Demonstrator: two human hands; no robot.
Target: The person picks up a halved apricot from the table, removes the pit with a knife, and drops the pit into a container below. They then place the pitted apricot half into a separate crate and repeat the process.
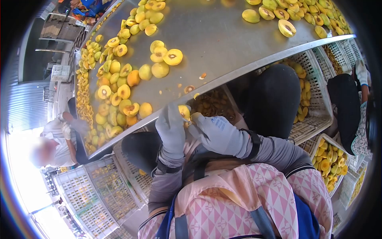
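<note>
A yellow halved fruit [184, 112] is between my two gloved hands, just past the metal table's front edge. My left hand [171, 129] wears a pale glove and is closed around this fruit half. My right hand [219, 133], gloved too, is pinched at the fruit's right side; whatever its fingertips hold is too small to make out. Halved fruits with brown centres [173, 57] lie on the metal table [207, 40] beyond my hands. Small scraps and a brown piece [189, 89] rest near the table edge. Below my hands a container of brown pieces [213, 103] is partly hidden.
Fruit halves [119, 91] are heaped on the table's left, more at the top right. Crates [99, 191] stand at lower left; a crate of yellow fruit [328, 163] is on the right. One person [59, 139] works at left, another [346, 111] sits at right.
</note>
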